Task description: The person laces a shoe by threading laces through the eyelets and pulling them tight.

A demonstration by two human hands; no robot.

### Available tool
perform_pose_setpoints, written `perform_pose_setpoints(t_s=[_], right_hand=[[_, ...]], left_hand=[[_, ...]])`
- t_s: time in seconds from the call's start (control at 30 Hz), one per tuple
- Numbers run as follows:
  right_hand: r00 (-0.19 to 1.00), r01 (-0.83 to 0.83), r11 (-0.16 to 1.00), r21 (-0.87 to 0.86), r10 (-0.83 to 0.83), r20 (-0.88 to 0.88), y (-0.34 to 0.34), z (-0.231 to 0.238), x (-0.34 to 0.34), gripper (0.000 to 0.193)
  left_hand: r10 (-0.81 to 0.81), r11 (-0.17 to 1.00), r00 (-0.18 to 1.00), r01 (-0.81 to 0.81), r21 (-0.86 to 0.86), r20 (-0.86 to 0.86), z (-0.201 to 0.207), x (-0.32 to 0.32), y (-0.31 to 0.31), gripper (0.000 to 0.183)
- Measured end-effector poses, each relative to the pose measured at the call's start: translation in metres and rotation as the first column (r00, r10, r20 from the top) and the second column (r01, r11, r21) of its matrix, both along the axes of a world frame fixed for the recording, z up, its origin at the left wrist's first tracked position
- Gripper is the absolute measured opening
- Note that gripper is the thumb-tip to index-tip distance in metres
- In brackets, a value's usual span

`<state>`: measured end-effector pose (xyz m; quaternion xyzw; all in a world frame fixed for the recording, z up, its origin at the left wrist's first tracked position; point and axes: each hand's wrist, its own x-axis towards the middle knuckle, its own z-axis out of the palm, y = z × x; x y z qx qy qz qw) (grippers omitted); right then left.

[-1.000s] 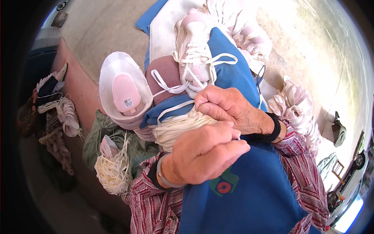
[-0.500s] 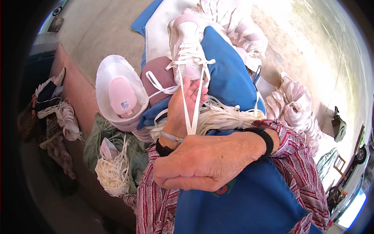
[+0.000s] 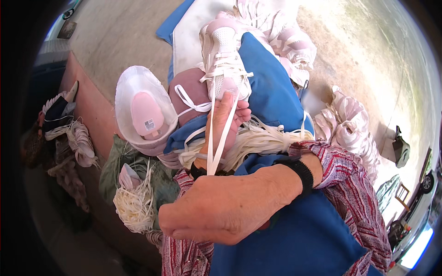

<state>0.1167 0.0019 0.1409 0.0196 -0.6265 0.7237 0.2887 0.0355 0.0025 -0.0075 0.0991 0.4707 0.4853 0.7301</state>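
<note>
Hands [image 3: 238, 117] crosswise, the right one [image 3: 209, 209] apparently fisted

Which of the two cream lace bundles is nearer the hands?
The long bundle passing behind the left hand; the other, a tangled clump, sits farther left, against the green cloth.

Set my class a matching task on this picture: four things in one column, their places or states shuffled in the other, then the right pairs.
1. right hand
2. left hand
3. pink oval pad
4. cream string tangle

A. inside the white oval shell
B. against the green sack
C. closed, with white laces stretched to it
D. open at the sneaker's near end

Pairs: 1-C, 2-D, 3-A, 4-B
</note>
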Motion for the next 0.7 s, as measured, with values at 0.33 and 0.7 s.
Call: perform_pose_setpoints(t_s=[0.33,0.7], right_hand=[[0.999,-0.020,0.964,0.267,0.007,0.050,-0.022,-0.003,-0.029,0.022],[0.949,0.248,0.896,0.369,-0.301,0.091,0.021,-0.044,0.021,0.013]], left_hand=[[-0.204,0.972,0.901,0.234,-0.030,0.384,0.046,-0.044,-0.008,0.064],[-0.282,0.886,0.727,0.448,0.122,-0.626,0.069,-0.066,-0.010,0.035]])
